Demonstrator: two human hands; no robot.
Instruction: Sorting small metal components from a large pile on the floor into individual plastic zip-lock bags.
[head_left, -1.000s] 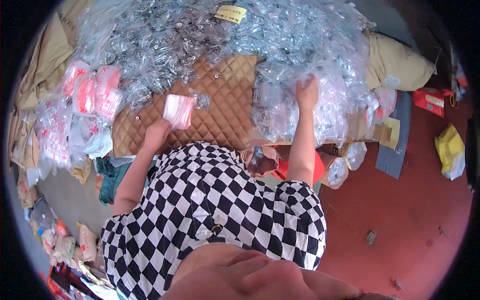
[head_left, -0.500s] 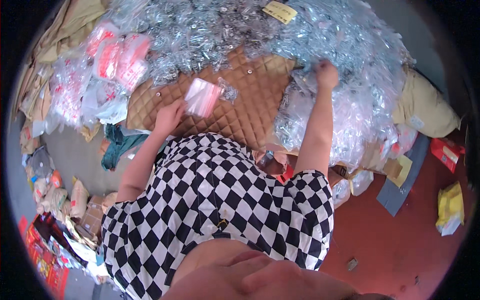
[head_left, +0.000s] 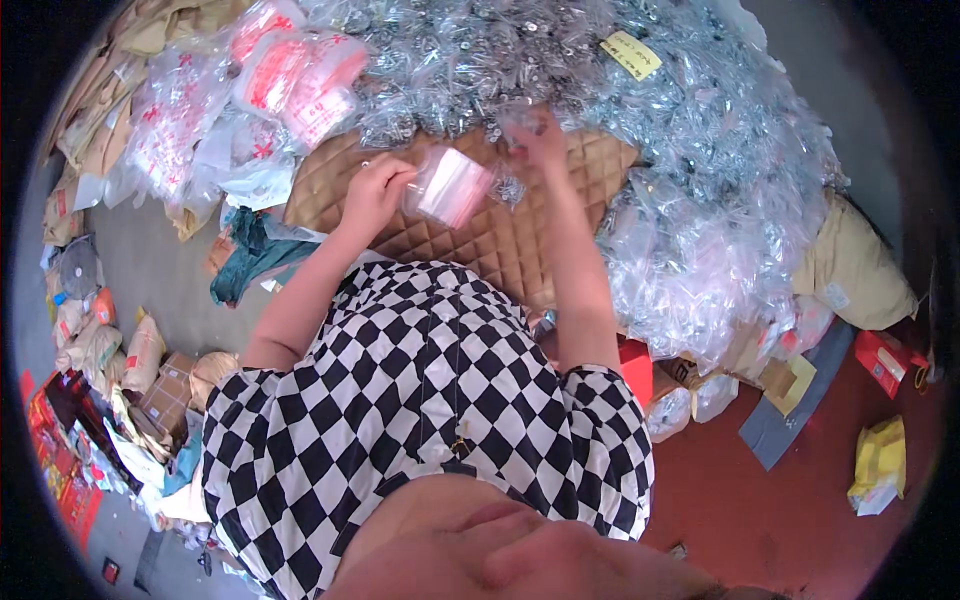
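Observation:
My left hand (head_left: 378, 190) is closed at the left edge of a stack of clear zip bags (head_left: 458, 190) with reddish top strips, fingertips pinching the plastic. The stack lies over the brown quilted cloth (head_left: 400, 238) in front of me. My right hand (head_left: 545, 145) holds a small clear plastic bag (head_left: 517, 118) at the cloth's far edge; its contents are too blurred to tell. Just right of the stack, a small clear packet of metal pieces (head_left: 510, 190) rests on the cloth.
A large heap of clear bags with small metal parts (head_left: 690, 250) surrounds the cloth at the back and right. A yellow note (head_left: 630, 55) lies on it. Red-printed plastic bags (head_left: 300, 80) sit at the back left. A beige sack (head_left: 855, 265) stands far right.
My right hand has come left from the heap to the cloth's far edge, now with a small bag. My left hand has moved slightly up and closed at the zip bags. The view has shifted.

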